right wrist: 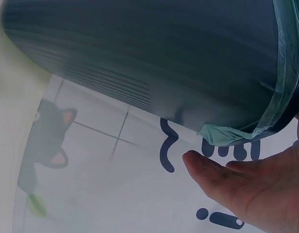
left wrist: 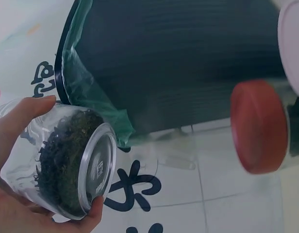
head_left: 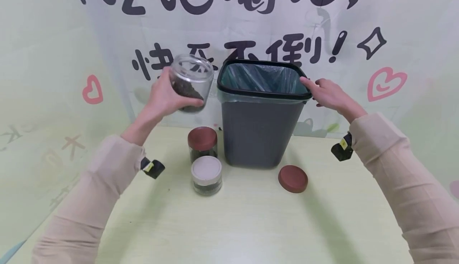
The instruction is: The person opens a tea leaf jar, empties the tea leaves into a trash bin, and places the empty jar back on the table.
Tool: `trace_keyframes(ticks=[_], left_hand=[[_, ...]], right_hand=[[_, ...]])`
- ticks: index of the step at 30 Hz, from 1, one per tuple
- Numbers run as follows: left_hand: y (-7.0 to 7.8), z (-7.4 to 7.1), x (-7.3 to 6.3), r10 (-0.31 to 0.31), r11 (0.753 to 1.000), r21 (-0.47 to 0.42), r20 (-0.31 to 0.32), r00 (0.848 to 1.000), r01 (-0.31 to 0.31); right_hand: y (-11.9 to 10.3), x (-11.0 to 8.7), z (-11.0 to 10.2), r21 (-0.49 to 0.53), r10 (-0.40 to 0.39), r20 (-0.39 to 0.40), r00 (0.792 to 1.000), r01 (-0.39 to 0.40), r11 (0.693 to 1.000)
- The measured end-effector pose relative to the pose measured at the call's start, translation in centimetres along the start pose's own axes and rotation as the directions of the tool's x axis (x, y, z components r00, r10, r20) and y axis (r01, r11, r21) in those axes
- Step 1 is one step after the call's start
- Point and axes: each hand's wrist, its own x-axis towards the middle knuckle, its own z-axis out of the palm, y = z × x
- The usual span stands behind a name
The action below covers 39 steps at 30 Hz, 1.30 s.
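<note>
My left hand (head_left: 163,98) grips a lidless clear jar (head_left: 195,85) partly filled with dark dried leaves, like loose tea. The jar is tilted and held in the air at the left of a dark grey trash bin (head_left: 259,132). In the left wrist view, the leaves (left wrist: 67,160) lie slanted toward the jar's base. A green plastic liner (head_left: 258,79) covers the bin's inside and folds over its black rim. At the bin's right corner, my right hand (head_left: 330,92) has its thumb on the rim, while its fingers (right wrist: 222,182) extend loosely below the liner's edge.
A jar with a red lid (head_left: 202,138) stands left of the bin, with a white-lidded jar (head_left: 206,172) in front of it. One loose red lid (head_left: 293,179) lies on the pale table (head_left: 229,220) at the bin's front right. Behind hangs a printed cloth (head_left: 394,37).
</note>
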Motion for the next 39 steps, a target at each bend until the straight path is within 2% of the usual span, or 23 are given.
trace_keyframes(ticks=[3, 8, 13, 17, 22, 27, 32, 39], left_hand=[[0.7, -0.3, 1.3, 0.038, 0.997, 0.072, -0.029, 0.999, -0.036], [1.9, -0.3, 3.3, 0.091, 0.982, 0.172, -0.041, 0.995, -0.083], [3.0, 0.1, 5.1, 0.14, 0.967, 0.22, -0.032, 0.99, -0.13], [3.6, 0.6, 6.1, 0.168, 0.946, 0.282, -0.006, 0.986, -0.159], [4.1, 1.3, 7.0, 0.199, 0.901, 0.39, 0.017, 0.98, -0.19], [4.5, 1.9, 7.7, 0.231, 0.851, 0.478, 0.031, 0.972, -0.218], [4.8, 2.5, 8.1, 0.274, 0.803, 0.54, 0.042, 0.961, -0.253], [5.4, 3.1, 8.4, 0.321, 0.734, 0.613, 0.064, 0.945, -0.291]], right_hand=[[-0.6, 0.5, -0.1, -0.041, 0.007, 0.001, 1.0, -0.007, 0.999], [-1.4, 1.1, -0.4, -0.097, -0.004, 0.014, 1.0, 0.005, 0.995], [-2.1, 1.6, -0.8, -0.139, 0.0, 0.028, 1.0, 0.004, 0.99], [-2.4, 2.0, -0.7, -0.186, -0.016, 0.037, 0.999, 0.023, 0.982], [-2.6, 2.5, -0.6, -0.223, -0.013, 0.054, 0.998, 0.024, 0.975], [-2.8, 2.7, -0.6, -0.206, 0.015, 0.069, 0.998, 0.0, 0.979], [-2.9, 2.8, -0.3, -0.149, 0.028, 0.056, 0.998, -0.019, 0.989], [-2.7, 2.9, 0.1, 0.006, 0.061, 0.048, 0.997, -0.061, 0.998]])
